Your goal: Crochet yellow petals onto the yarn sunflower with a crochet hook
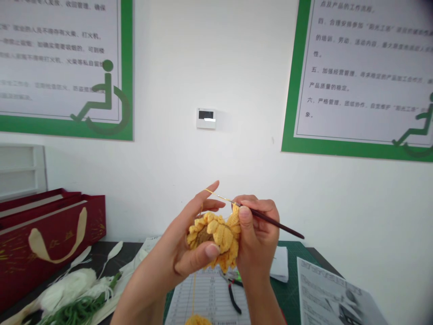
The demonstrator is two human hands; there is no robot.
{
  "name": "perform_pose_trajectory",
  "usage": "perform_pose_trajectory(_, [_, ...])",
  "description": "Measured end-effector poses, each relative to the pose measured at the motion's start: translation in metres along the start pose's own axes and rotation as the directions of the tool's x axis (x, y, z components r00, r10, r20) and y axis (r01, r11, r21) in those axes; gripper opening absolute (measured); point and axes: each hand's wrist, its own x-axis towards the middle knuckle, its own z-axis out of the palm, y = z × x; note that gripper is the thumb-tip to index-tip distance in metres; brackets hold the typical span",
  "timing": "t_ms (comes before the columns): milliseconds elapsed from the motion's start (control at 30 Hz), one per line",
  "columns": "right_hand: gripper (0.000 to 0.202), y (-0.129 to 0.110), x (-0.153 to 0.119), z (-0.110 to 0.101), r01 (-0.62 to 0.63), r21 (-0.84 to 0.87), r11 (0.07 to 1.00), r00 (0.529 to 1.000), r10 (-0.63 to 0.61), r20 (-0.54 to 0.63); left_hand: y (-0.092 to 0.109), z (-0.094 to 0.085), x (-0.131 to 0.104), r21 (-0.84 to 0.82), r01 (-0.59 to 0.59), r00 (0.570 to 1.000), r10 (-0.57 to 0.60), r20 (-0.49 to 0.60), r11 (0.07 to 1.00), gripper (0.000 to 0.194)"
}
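Observation:
My left hand (pixel 192 243) grips a yellow crocheted flower (pixel 221 234) with a brown centre, its thumb pressed on the front petals. Yellow yarn runs over the raised left index finger. In my right hand (pixel 259 234) is a crochet hook (pixel 275 222) with a dark handle, held between thumb and fingers. The hook's thin metal tip points left, by the yarn and just above the flower's upper right petal. My right thumb and fingers also touch that petal's edge. A strand hangs down to a yellow yarn ball (pixel 198 320) at the bottom edge.
Below the hands lie a printed sheet (pixel 182 293) and black-handled pliers (pixel 233 298) on a green cutting mat (pixel 287 293). White yarn (pixel 69 289) and green yarn (pixel 79 311) lie at left, before red gift bags (pixel 67 243). Another printed page (pixel 324 293) is at right.

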Motion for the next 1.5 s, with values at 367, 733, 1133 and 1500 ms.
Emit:
perform_pose_trajectory(367, [0.007,-0.003,0.006,-0.009,0.132,-0.175,0.976,0.973,-0.161,-0.168,-0.012,0.046,0.020,-0.376,0.025,0.994,-0.062,-0.087,0.926,0.096])
perform_pose_trajectory(733, [0.007,-0.013,0.020,-0.021,0.168,-0.105,0.980,0.982,-0.156,0.110,0.019,0.062,0.016,-0.481,0.056,0.911,-0.241,-0.334,0.875,0.101])
perform_pose_trajectory(1133, [0.033,-0.024,0.019,-0.028,0.640,-0.403,0.654,0.768,-0.560,0.312,0.030,0.056,0.010,-0.469,0.167,0.903,-0.325,-0.279,0.867,0.091])
perform_pose_trajectory(1500, [0.022,-0.029,0.025,-0.032,0.460,-0.422,0.781,0.867,-0.293,0.403,0.032,0.054,0.010,-0.302,0.116,0.886,-0.236,-0.400,0.946,0.104])
